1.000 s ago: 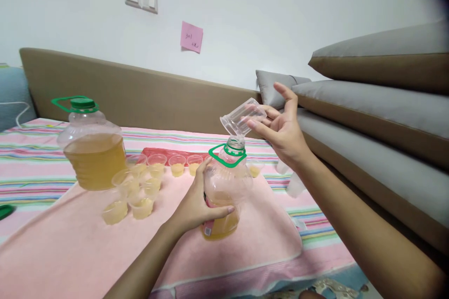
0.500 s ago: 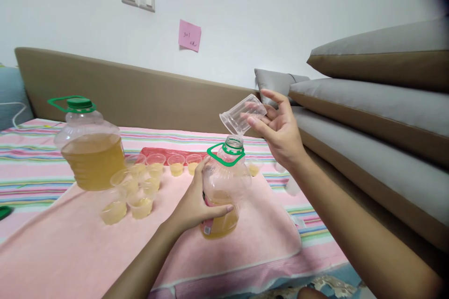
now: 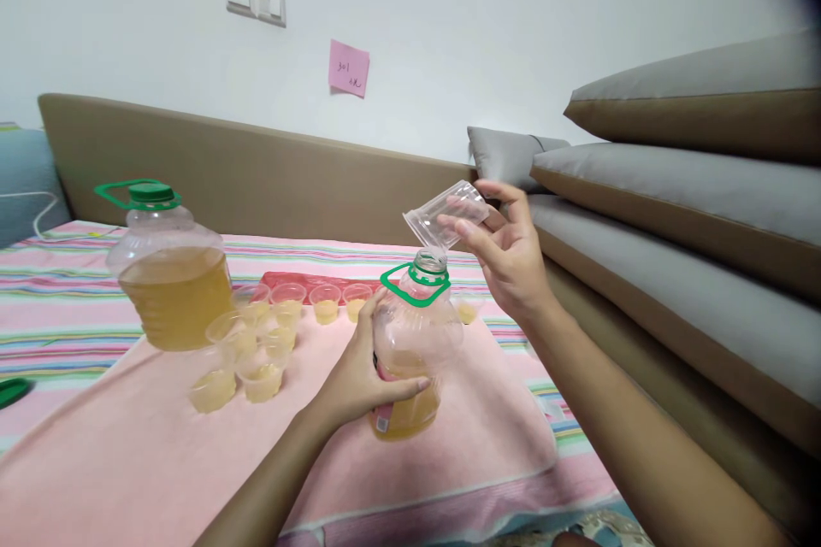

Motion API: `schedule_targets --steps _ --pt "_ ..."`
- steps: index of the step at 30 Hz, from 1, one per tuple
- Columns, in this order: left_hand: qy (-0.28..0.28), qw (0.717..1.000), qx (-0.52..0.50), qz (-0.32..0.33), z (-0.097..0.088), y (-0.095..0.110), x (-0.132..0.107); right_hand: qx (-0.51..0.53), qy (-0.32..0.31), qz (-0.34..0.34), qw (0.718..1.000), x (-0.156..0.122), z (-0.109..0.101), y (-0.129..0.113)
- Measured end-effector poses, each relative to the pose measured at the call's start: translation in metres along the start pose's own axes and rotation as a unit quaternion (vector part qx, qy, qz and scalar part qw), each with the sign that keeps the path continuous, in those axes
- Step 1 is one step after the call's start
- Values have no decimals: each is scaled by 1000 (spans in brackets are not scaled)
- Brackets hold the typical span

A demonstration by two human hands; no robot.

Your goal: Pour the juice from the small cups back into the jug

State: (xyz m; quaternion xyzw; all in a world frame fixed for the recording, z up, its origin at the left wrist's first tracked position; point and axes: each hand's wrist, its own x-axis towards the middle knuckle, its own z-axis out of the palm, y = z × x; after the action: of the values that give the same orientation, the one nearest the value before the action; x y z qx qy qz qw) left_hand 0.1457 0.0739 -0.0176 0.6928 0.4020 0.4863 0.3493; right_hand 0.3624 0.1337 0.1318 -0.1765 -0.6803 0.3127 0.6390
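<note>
The left hand (image 3: 359, 376) is wrapped around the belly of a small bottle (image 3: 414, 342), thumb across the front and fingers behind, a firm grasp that holds it upright on the pink towel (image 3: 160, 453), near the towel's right edge. The bottle is clear plastic with a green carry ring at its neck, it is uncapped, and yellow liquid fills only its lowest part.

The right hand (image 3: 513, 261) pinches a clear plastic cup (image 3: 442, 214) by its base end, between thumb and fingertips. The cup is tipped steeply, its rim pointing down and left, just above the bottle's open mouth. Whether any liquid is left in the cup cannot be told.

The cup looks thin, light and easily crushed, so a gentle pinch low on its wall suits it. The bottle looks soft-walled and light with so little inside; it would likely dent under a hard squeeze and tip easily, and the belly or the green ring gives the surest hold.

Toward the towel's far left corner stands a large jug (image 3: 170, 282) with a green cap, about half full of the same yellow liquid. Just beside it sits a cluster of small filled cups (image 3: 256, 359), and more stand in a row by a red tray (image 3: 282, 280). A striped cloth (image 3: 57, 299) lies under the towel. Grey cushions (image 3: 673, 188) are stacked to the right, and a pink sticky note (image 3: 349, 68) hangs on the wall.
</note>
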Motion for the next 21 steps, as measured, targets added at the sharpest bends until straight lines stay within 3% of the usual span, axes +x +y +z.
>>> schedule_targets --steps 21 --pt "-5 1000 0 -8 0 1 0 -47 -6 3 999 -1 2 -10"
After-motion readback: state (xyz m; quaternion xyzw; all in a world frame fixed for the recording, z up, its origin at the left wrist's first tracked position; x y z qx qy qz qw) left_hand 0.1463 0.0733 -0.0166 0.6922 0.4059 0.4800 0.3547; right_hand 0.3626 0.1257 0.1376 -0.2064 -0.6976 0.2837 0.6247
